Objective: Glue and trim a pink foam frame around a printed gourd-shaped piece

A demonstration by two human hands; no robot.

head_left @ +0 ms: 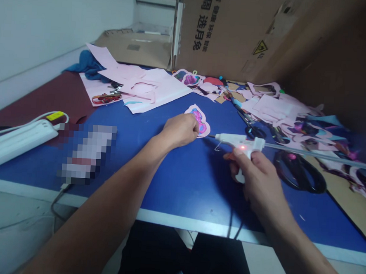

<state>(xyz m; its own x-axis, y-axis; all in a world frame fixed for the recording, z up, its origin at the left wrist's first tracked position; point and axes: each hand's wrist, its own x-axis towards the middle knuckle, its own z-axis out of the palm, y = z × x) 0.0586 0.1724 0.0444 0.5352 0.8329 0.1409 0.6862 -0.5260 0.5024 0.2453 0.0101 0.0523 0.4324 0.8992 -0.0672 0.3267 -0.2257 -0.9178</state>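
Note:
My right hand (256,176) is closed around the grip of a white hot glue gun (240,142). Its red light is on and a clear glue stick juts out to the right. The nozzle points left at a pink paper cutout (199,119) with a blue and magenta picture, lying on the blue table (180,182). My left hand (180,130) is curled shut, its fingertips pressing the cutout's near left edge.
Black scissors (298,173) lie right of the gun, with another pair (252,126) behind it. Pink paper sheets (149,87) and scraps cover the back. A white power strip (12,141) sits far left. Cardboard boxes (239,33) stand behind.

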